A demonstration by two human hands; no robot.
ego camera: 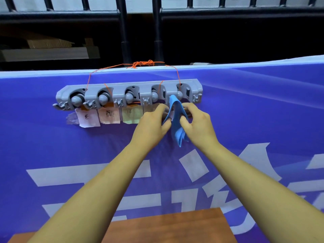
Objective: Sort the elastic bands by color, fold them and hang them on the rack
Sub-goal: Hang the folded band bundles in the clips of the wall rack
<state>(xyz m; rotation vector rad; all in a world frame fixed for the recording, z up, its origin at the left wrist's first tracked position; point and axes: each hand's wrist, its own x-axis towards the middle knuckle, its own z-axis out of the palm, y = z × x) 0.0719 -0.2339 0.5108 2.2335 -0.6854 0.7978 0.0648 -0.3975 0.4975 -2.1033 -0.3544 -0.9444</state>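
Purple banner drapes off a black railing and fills the head view. The grey rack hangs against it, slung on an orange string knotted above the rack, which is likely why the rack sits a touch crooked.

Just below the rack runs a row of paper labels, pink, orange and green, each with a handwritten mark. I'd say they tell which colour goes on which hook.

Now the action: the blue elastic band is folded into a loop. Its top is up at the rack's right end between the last two clamps, and its tails dangle below the rack. Whether it is actually hooked, I cannot tell, because the band covers that spot.

The left hand has its grip pinching the loop's left strand. The right hand has its grip pinching the right strand, thumb in front. Spreading the loop that way looks meant to seat the fold and keep it from unravelling.

Well below the rack, a wooden bench edges into view.
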